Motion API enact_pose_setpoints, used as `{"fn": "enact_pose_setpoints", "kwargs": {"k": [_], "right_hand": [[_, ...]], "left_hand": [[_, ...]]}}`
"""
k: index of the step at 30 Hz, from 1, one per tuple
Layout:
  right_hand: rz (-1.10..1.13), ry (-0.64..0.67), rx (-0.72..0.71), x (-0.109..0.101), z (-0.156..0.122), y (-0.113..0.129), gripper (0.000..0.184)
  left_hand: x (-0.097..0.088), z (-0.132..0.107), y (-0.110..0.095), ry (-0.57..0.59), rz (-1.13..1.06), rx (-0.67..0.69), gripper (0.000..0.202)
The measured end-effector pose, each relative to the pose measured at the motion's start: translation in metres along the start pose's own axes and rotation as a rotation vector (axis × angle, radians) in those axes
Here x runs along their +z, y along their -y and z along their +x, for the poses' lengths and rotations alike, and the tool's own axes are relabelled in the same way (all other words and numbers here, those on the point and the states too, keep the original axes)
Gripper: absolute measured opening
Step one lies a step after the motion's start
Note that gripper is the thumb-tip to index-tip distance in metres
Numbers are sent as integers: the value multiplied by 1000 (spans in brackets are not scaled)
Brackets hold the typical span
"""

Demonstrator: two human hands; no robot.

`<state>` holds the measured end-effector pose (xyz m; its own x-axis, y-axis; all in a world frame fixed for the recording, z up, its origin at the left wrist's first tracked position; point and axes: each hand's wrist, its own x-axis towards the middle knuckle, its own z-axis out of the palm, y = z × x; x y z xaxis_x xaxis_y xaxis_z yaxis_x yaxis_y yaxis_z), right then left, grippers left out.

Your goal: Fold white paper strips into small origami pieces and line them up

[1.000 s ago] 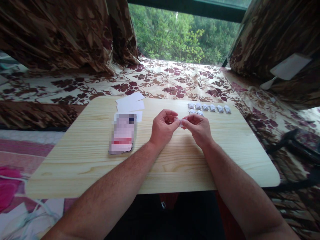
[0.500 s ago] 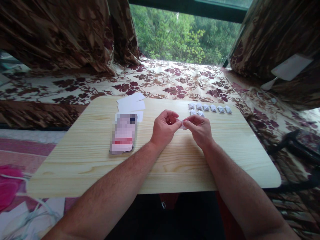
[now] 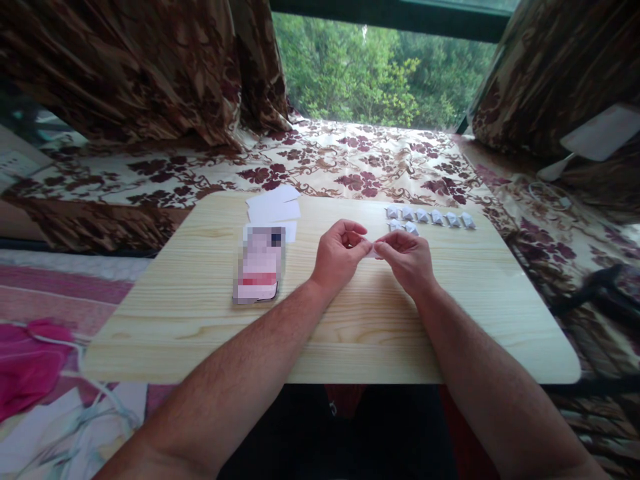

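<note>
Over the middle of a light wooden table [image 3: 200,320], my left hand [image 3: 337,260] and my right hand [image 3: 410,260] meet fingertip to fingertip. Both pinch a small piece of white paper [image 3: 373,252], most of it hidden by the fingers. Just beyond my right hand lie several small folded white paper shapes [image 3: 430,217] in a row, with two more in front of them. Loose white paper sheets [image 3: 274,208] lie far left of my hands, and a phone [image 3: 259,264] lies face up in front of them.
A floral cloth [image 3: 350,167] covers the ledge behind the table, with brown patterned curtains [image 3: 125,67] on both sides of a window onto trees. A pink cloth [image 3: 25,363] and white cables lie at the lower left. A dark stand [image 3: 600,287] is at the right.
The view has shifted a little, so everything sits slightly further right. My hands stay together on the small paper, with only small finger movements.
</note>
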<state>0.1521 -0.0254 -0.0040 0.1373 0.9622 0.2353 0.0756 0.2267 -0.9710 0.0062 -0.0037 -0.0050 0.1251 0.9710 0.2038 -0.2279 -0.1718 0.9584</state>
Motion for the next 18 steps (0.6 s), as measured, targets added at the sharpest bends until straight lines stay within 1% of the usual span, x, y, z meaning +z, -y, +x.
{"fn": "enact_pose_setpoints", "kwargs": {"k": [4, 12, 18], "right_hand": [[-46, 23, -10, 0, 1, -2, 16], [-7, 91, -28, -4, 1, -3, 14], [-39, 62, -30, -5, 2, -5, 14]], "left_hand": [[-1, 1, 1, 4, 2, -7, 27], [-2, 2, 1, 49, -47, -40, 25], [0, 0, 0, 11, 18, -31, 24]]}}
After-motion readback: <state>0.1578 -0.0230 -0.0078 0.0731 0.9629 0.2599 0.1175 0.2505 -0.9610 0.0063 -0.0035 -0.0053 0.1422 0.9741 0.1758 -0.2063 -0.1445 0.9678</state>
